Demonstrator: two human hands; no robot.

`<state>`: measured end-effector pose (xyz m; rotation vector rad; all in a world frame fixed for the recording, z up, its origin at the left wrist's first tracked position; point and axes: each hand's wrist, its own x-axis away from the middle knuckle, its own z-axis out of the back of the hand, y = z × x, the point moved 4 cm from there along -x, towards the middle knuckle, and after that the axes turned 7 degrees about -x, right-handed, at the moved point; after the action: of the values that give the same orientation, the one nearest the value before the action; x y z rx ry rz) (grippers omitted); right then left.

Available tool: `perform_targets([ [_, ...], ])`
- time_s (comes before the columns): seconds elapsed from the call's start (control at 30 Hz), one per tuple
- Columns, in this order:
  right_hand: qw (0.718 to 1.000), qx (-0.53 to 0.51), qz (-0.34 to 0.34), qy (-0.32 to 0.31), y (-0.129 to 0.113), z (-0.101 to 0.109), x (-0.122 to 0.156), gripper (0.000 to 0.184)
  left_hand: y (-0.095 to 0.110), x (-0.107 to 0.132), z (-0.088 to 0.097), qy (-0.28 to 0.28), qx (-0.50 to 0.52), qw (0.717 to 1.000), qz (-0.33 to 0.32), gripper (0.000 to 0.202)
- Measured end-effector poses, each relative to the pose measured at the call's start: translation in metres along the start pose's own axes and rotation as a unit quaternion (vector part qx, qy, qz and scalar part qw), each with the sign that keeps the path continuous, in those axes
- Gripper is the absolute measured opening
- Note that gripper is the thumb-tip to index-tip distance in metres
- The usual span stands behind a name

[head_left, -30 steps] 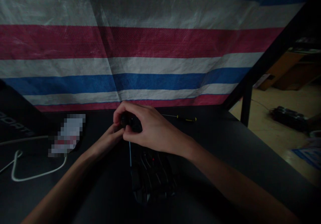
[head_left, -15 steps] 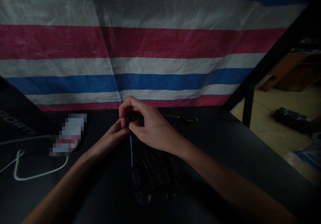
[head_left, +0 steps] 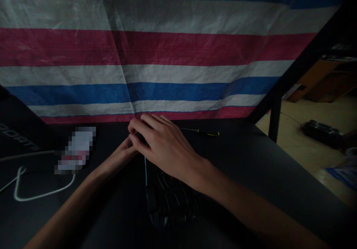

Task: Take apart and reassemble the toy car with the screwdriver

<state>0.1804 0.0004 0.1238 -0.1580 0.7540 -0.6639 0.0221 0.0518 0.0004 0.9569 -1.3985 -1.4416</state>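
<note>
On the dark table lies a long black device point(head_left: 170, 200) with a ribbed, car-like top and a small red spot. My left hand point(head_left: 126, 149) is closed at its far left end, with most of its fingers behind my right hand. My right hand point(head_left: 164, 145) arches over the far part of the device, back of the hand upward. Its thumb and index finger curl together close to the left fingertips; whatever lies between them is hidden. Beyond my right hand rests a thin screwdriver point(head_left: 208, 132) with a black and yellow handle.
A blurred-out phone-like item point(head_left: 76, 148) lies at left, with a white cable point(head_left: 41, 197) looping beside it. A dark box point(head_left: 16, 130) stands at the left edge. Striped plastic sheeting point(head_left: 167, 48) hangs behind the table point(head_left: 251, 167). A black frame post point(head_left: 275, 120) rises at right.
My right hand has rolled over and come slightly nearer, its back now covering the far part of the device. The dark round piece seen between its fingers earlier is now hidden.
</note>
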Motion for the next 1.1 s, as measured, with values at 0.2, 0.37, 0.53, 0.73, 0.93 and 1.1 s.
perform_targets([
  [0.2,0.992,-0.118,0.005,-0.054,0.001,0.013,0.001,0.022,-0.001,0.003,0.0,0.012,0.018,1.0,0.002,0.044],
  [0.37,0.979,-0.193,0.001,-0.072,0.001,0.019,0.002,0.025,0.0,0.002,0.002,0.014,0.026,0.999,0.017,0.049],
  [0.53,0.963,-0.262,-0.014,-0.058,0.008,0.015,-0.002,0.021,0.002,0.001,0.0,0.01,0.02,1.0,0.021,0.037],
  [0.73,0.93,-0.361,-0.042,-0.05,0.016,0.007,-0.003,0.032,-0.003,0.0,0.002,-0.001,0.031,0.999,0.018,0.043],
  [0.93,0.914,-0.401,-0.048,0.038,0.015,-0.005,-0.006,0.038,0.002,0.002,0.002,0.031,0.028,0.999,0.024,0.037],
  [1.1,0.871,-0.481,-0.061,0.087,0.02,-0.019,-0.012,0.036,-0.002,0.0,0.003,0.034,0.036,0.998,0.026,0.035],
])
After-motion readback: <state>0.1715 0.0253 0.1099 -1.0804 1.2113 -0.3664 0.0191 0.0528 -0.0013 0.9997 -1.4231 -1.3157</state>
